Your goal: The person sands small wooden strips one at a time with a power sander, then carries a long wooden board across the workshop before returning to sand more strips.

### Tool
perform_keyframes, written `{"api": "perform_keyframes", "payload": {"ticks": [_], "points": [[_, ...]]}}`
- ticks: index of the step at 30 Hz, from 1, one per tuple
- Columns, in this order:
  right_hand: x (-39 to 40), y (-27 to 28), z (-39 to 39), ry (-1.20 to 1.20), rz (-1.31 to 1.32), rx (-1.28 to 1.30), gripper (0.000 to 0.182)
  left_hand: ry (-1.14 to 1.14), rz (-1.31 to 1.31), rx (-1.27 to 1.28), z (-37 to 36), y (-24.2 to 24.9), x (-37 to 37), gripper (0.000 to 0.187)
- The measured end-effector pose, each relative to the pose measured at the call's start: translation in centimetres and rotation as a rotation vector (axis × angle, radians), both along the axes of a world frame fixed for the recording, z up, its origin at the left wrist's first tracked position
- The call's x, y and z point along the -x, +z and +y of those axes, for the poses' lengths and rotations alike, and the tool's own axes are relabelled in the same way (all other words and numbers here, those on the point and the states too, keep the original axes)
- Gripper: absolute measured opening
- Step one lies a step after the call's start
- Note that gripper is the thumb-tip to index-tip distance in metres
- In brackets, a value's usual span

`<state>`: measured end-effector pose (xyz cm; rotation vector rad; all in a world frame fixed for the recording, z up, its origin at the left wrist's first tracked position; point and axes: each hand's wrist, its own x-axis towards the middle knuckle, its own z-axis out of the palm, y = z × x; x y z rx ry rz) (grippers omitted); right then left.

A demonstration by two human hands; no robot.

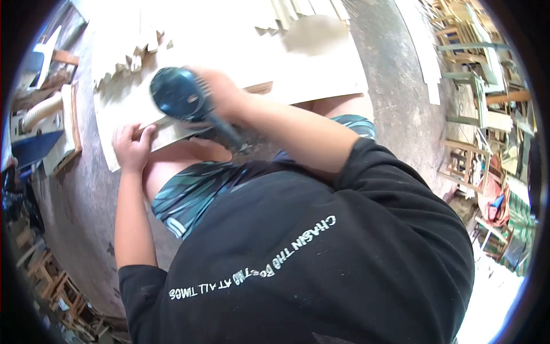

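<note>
My right hand (pixel 222 94), smeared by motion, is closed around a dark teal power sander (pixel 179 94). The tool has vent slots on its side, and a dark tube-like part reaches back toward my body. It sits over a narrow pale wood piece (pixel 166 135) along the near edge of the worktable (pixel 309 77). At the left end of that piece my left hand (pixel 132 148) grips it, with the thumb on top and fingers folded over the edge. The sander's underside is hidden.
Small jagged wood pieces (pixel 136 57) lie at the table's left. Pale strips (pixel 295 11) and a round blurred piece (pixel 317 34) are at the far right. Stacked wooden frames (pixel 470 97) line the right side. A machine with a ribbed hose (pixel 44 112) stands left.
</note>
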<state>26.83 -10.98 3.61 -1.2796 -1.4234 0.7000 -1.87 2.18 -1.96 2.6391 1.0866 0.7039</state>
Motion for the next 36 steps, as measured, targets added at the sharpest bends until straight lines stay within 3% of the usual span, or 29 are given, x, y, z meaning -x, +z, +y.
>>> {"api": "perform_keyframes", "payload": {"ticks": [3,7,14,16,19,20,28,30,33,36], "points": [[1.7,0.0,1.6,-0.022,-0.106,-0.074,0.066,-0.019,-0.02,-0.008,0.0,-0.4,0.0,0.035],[1.3,0.2,1.0,-0.031,-0.064,-0.104,0.066,-0.013,-0.034,-0.008,-0.1,0.1,-0.1,0.037],[-4.4,1.2,-4.1,-0.092,-0.01,0.255,0.074,0.031,-0.026,0.009,-0.4,0.1,0.0,0.039],[-6.4,0.5,-5.4,-0.212,-0.087,0.208,0.07,0.014,-0.009,-0.02,-0.5,0.5,-0.1,0.036],[-8.7,2.4,-8.0,-0.307,0.042,0.335,0.064,0.016,-0.026,0.014,-0.6,0.6,-0.1,0.037],[-9.5,2.6,-8.7,-0.398,-0.04,0.391,0.066,0.014,-0.033,0.026,-0.6,0.6,0.0,0.039],[-14.6,3.7,-13.8,-0.708,-0.416,0.263,0.055,0.049,-0.029,0.045,-0.4,0.5,-0.1,0.04],[-15.1,3.6,-14.3,-0.699,-0.402,0.136,0.055,0.049,-0.026,0.045,-0.3,0.5,-0.1,0.04],[-14.6,4.6,-13.8,-0.672,-0.459,0.118,0.055,0.046,-0.024,0.034,-0.5,0.6,-0.2,0.04],[-13.5,5.2,-12.7,-0.622,-0.357,0.211,0.055,0.04,-0.033,0.023,-0.5,0.8,-0.2,0.039]]}}
